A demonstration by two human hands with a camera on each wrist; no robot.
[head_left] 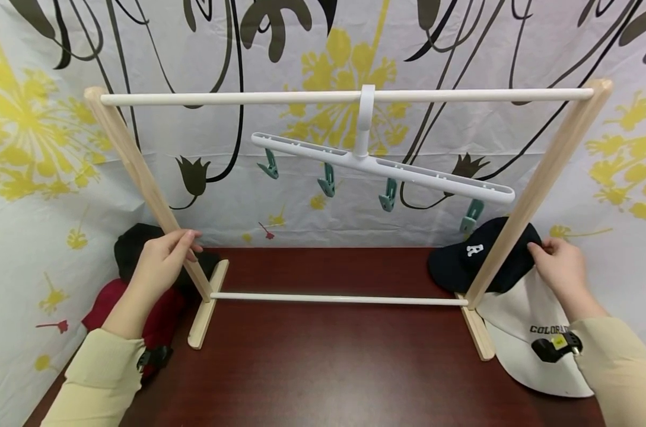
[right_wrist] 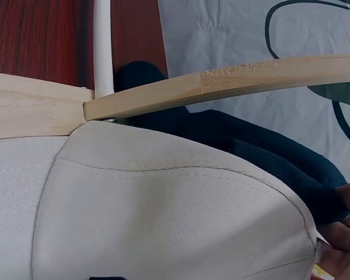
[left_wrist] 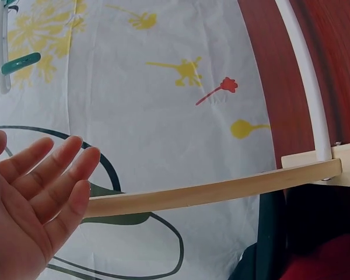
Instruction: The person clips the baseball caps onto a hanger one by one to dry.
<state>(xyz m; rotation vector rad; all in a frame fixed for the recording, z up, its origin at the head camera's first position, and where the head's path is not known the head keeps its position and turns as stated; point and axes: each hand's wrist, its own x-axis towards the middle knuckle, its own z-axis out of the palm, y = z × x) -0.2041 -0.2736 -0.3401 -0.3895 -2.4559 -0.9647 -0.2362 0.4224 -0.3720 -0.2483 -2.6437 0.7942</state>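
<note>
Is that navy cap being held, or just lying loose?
Held: the head view shows the right hand pinching the navy cap by its edge.

Reddish-brown table, wooden rack standing on it, white cap, seemingly a red cap

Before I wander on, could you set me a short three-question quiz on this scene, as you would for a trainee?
1. How many green clips hang from the white hanger?
2. True or false: the person's right hand grips the navy cap.
3. What does the white hanger hang from?
A) the lower rail
B) the upper rail
C) the left post

Key: 1. Four. 2. True. 3. B.
</note>
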